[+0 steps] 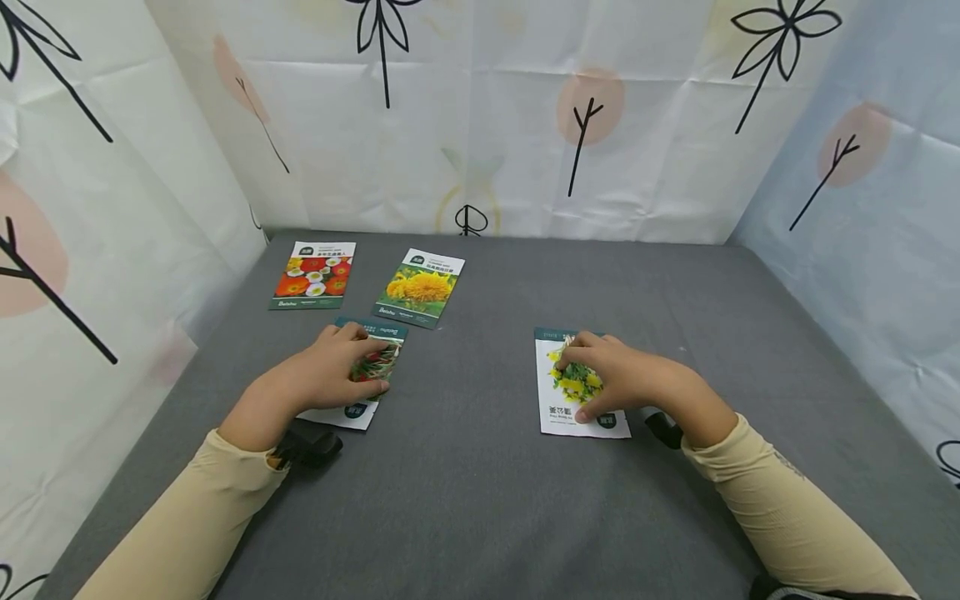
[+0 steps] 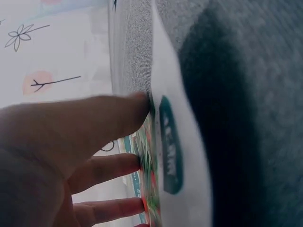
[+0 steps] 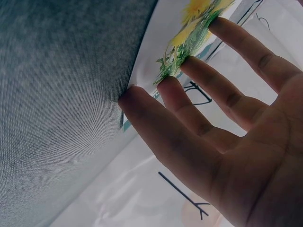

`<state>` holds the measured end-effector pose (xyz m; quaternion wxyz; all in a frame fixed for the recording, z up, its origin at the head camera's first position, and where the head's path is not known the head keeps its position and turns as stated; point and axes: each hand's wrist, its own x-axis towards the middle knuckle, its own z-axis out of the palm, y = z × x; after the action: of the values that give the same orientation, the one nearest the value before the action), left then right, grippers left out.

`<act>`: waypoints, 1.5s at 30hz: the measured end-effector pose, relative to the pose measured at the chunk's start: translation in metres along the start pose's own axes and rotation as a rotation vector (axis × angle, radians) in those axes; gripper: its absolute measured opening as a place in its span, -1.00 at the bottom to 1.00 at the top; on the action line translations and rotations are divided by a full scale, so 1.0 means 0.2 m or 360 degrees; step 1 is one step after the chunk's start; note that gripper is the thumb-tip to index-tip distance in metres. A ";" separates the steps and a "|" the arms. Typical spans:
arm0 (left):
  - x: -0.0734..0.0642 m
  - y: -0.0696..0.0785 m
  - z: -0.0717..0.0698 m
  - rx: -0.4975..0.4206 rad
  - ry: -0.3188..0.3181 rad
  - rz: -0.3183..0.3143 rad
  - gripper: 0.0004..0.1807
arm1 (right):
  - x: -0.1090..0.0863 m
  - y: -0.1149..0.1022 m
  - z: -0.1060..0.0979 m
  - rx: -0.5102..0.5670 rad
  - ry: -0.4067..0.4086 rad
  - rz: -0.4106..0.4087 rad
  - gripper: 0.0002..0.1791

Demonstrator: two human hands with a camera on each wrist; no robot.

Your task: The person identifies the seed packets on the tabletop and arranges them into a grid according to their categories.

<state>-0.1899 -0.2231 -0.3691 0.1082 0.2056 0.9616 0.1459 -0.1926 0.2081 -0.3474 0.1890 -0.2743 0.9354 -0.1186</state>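
Observation:
On the left, my left hand (image 1: 325, 372) rests on a seed packet (image 1: 360, 417) with a white lower end and a picture of red and green plants. The left wrist view has the thumb and spread fingertips touching that packet's printed face, its white edge (image 2: 189, 156) casting a shadow on the cloth. My right hand (image 1: 626, 379) touches a second seed packet (image 1: 553, 417), white with yellow flowers and upside down to me. In the right wrist view its fingers are spread and nearly straight, fingertips against the packet's face (image 3: 156, 52). Part of each packet is covered by the hand.
Behind the left hand lie a seed packet with red and white flowers (image 1: 313, 277) and another with a yellow bloom (image 1: 420, 287), slightly turned. A grey cloth (image 1: 465, 500) covers the table. White patterned curtains (image 1: 480, 125) close off the back and sides.

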 end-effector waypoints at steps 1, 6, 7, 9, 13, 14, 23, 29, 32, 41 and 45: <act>0.00 0.00 0.00 -0.0012 -0.0011 0.0004 -0.27 | 0.00 0.00 0.00 0.0000 0.0000 0.0003 -0.28; 0.00 0.01 -0.01 -0.0048 -0.0043 0.0028 -0.22 | 0.00 0.00 0.00 0.0000 0.0005 0.0015 -0.29; 0.00 0.01 -0.01 -0.0052 -0.0047 0.0041 -0.22 | 0.00 0.00 0.00 0.0000 0.0006 0.0018 -0.29; 0.00 0.01 -0.01 -0.0062 -0.0056 0.0058 -0.22 | 0.00 0.00 -0.01 -0.0005 0.0008 0.0022 -0.29; 0.01 0.01 0.00 -0.0081 -0.0097 0.0080 -0.24 | 0.00 -0.01 0.00 -0.0034 0.0012 0.0028 -0.27; 0.01 0.00 0.00 -0.0084 -0.0110 0.0078 -0.25 | 0.00 -0.01 0.00 -0.0043 0.0013 0.0035 -0.26; 0.01 0.00 0.00 -0.0110 -0.0209 0.0002 -0.14 | 0.01 0.01 0.01 0.0010 -0.0006 0.0047 -0.18; 0.01 0.00 0.00 -0.0110 -0.0214 -0.0001 -0.14 | 0.01 0.02 0.00 0.0065 -0.0140 -0.0025 -0.01; 0.01 0.00 0.01 -0.0115 -0.0216 -0.0008 -0.14 | 0.01 0.03 0.00 0.0085 -0.0205 -0.0052 -0.03; 0.01 0.02 -0.01 -0.0115 -0.0237 -0.0017 -0.13 | 0.00 0.04 0.02 0.0152 -0.0305 -0.0090 0.31; 0.01 0.02 -0.01 -0.0121 -0.0232 -0.0011 -0.13 | 0.00 0.04 0.01 0.0179 -0.0245 -0.0120 0.25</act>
<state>-0.1901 -0.2198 -0.3668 0.1862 0.2081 0.9457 0.1665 -0.1952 0.2155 -0.3513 0.2707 -0.3066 0.8990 -0.1566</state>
